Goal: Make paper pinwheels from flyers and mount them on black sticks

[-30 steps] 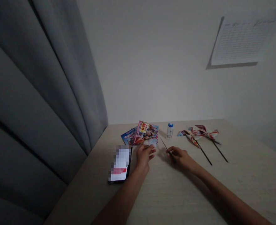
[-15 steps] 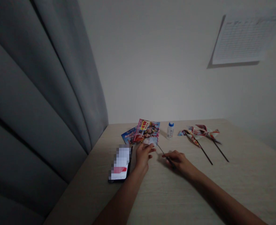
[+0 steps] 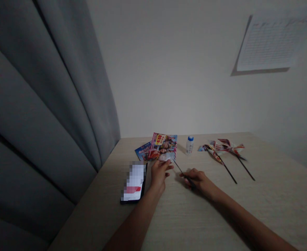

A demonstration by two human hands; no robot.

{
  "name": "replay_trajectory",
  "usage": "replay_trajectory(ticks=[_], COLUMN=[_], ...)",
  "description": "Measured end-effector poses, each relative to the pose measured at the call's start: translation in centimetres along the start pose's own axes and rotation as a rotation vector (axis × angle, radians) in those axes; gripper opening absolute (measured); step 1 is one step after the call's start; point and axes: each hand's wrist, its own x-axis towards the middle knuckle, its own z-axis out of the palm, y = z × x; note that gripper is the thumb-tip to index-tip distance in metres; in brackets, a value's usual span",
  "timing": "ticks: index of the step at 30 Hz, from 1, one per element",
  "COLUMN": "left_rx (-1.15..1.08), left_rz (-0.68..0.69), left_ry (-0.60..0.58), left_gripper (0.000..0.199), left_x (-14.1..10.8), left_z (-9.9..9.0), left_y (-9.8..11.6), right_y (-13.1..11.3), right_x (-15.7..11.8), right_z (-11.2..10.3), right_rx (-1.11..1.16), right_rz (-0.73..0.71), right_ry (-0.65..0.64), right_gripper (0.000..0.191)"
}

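My left hand is at the lower edge of a colourful printed sheet, with its fingers closed on that edge. A blue printed sheet lies partly under the colourful one. To the right, my right hand is wrapped round the dark handle of a thin tool, which looks like scissors. The blade points up and left, its tip close to the colourful sheet's lower right corner. Whether the blades are apart cannot be made out.
A phone with a lit screen lies left of my left hand. Behind the hands stands a white bottle with a blue cap. Two paper pinwheels on dark sticks lie at the right. A grey curtain hangs at the left.
The colourful sheet has shifted very slightly left, and the blade tip has moved a little left with it. Both hands are nearly where they were.
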Motion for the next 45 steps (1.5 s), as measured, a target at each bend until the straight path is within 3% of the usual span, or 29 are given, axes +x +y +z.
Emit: replay_trajectory(ticks=[45], left_rx=[0.008], left_rz=[0.025], left_ry=[0.008], left_gripper=[0.038], left_x=[-0.1], left_z=[0.1], left_y=[0.3], right_y=[1.0], right_x=[0.2], right_z=[0.2], right_rx=[0.092], right_rz=[-0.037], right_ry=[-0.013], right_gripper=[0.038])
